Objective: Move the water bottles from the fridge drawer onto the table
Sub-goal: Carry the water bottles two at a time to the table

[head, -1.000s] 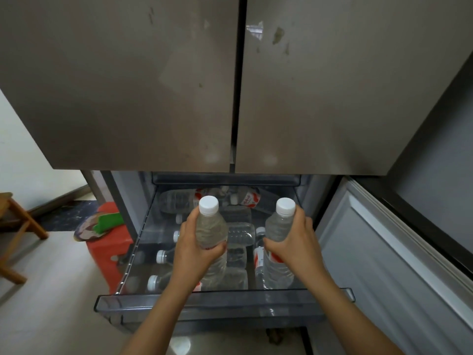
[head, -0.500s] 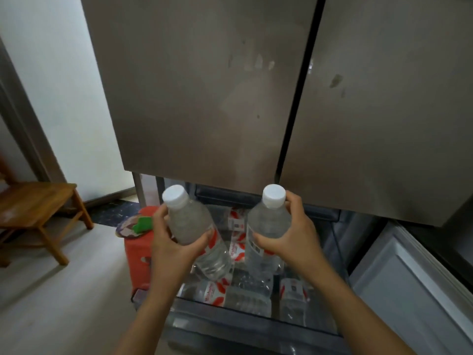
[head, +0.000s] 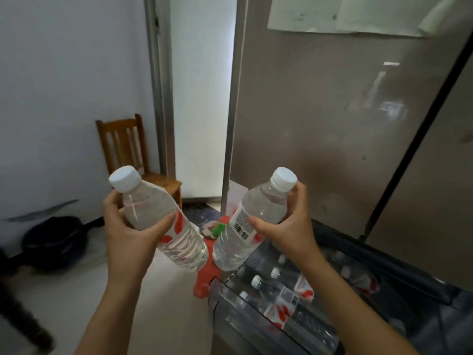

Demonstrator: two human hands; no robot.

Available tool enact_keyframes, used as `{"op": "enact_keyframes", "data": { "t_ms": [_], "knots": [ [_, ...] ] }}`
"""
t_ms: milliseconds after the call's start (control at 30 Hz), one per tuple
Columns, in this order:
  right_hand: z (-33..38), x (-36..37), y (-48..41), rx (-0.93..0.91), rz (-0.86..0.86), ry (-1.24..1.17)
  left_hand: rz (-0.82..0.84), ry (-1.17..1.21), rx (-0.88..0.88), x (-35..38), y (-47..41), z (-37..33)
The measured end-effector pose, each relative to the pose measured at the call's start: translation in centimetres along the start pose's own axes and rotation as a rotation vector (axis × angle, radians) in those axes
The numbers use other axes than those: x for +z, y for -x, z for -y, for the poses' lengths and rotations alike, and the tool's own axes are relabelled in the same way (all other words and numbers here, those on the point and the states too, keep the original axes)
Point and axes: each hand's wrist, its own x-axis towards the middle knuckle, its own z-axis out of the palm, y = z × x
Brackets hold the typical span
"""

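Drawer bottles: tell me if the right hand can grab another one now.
Probably not: the right hand grips a bottle, so its fingers are full. The drawer itself lies open below, its bottles uncovered.

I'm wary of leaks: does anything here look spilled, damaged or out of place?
No spill shows. The left bottle and right bottle are capped and intact. Only a dark scuff on the wall and smudges on the fridge door stand out.
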Motion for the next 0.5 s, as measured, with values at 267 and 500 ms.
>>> {"op": "enact_keyframes", "data": {
  "t_ms": [267, 500],
  "knots": [
    [0.0, 4.8, 0.7, 0.068, 0.185, -0.161, -0.114, -0.198, -0.054, -7.6, 3.0, -0.4],
    [-0.9, 9.0, 4.2, 0.100, 0.535, 0.029, -0.162, -0.423, -0.166, -13.2, 8.4, 1.7]
  ]
}}
